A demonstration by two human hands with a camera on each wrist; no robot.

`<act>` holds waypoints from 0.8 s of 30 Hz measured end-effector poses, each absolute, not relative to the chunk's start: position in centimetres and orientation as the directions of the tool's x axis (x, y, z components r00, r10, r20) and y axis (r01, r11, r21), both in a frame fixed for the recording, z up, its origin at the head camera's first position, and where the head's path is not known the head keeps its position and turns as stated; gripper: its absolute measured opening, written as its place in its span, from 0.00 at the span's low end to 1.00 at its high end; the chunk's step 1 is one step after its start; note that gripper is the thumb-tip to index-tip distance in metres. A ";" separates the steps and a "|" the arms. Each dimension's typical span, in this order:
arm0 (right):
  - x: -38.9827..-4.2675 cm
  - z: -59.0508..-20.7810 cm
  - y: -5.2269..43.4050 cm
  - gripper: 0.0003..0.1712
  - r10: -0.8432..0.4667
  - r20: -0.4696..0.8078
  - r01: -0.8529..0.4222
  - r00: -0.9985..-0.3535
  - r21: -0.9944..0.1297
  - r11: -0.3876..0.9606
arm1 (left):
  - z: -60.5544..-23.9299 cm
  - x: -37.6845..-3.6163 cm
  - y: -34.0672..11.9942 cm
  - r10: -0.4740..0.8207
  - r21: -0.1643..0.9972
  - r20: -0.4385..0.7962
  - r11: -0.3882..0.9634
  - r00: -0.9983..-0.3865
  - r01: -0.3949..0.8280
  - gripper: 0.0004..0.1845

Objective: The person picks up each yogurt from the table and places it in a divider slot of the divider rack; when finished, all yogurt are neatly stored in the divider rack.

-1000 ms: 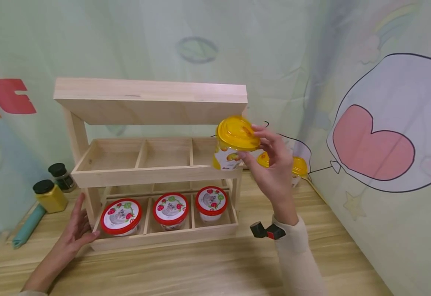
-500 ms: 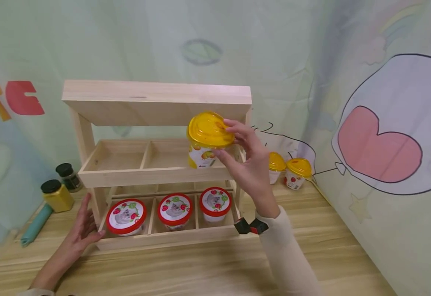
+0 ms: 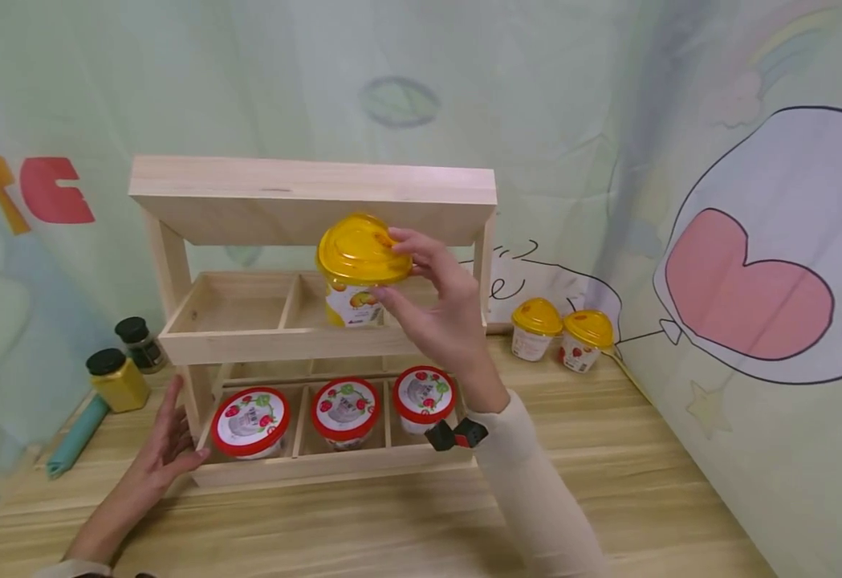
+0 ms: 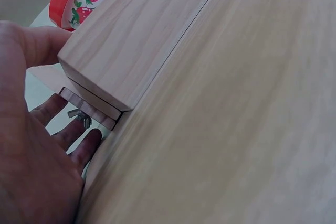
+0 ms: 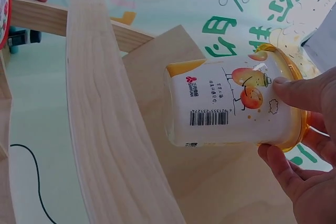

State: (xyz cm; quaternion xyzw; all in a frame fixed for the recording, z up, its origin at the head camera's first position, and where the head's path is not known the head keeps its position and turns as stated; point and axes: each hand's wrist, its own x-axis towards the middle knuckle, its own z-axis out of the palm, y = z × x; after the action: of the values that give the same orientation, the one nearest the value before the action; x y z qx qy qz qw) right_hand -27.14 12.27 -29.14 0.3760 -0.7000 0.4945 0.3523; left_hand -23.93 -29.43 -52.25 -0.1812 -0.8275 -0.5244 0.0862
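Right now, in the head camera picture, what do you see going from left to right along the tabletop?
Teal rolled cloth → yellow jar with black lid → left hand → three red-lidded strawberry cups in the wooden rack → two yellow-lidded cups.

The yellow-lidded cup point(image 3: 358, 273) is white with peach pictures and a barcode on its side, capped by a domed, translucent yellow lid. It sits upright, pinched at the lid rim between the right hand's fingertips point(image 3: 400, 238) above and thumb below, its body hanging clear left of them.
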 end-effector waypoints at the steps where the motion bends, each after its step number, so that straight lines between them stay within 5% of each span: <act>1: -27.3 -29.2 12.0 0.26 -0.184 0.864 -0.876 -0.468 -0.426 0.227 | -52.2 -23.9 -29.4 0.212 0.836 0.335 0.382 -0.918 0.393 0.63; 24: -29.1 -28.5 4.1 0.25 -0.298 0.818 -0.869 -0.493 -0.441 0.225 | -51.9 -23.7 -29.4 0.222 0.828 0.358 0.373 -0.907 0.419 0.63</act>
State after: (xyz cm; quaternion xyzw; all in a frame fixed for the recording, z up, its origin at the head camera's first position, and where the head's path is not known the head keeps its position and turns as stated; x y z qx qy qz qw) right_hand -29.12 4.08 -28.54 0.4038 -0.7223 0.4739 0.3010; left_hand -23.71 -29.36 -51.94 -0.1948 -0.8231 -0.5251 0.0935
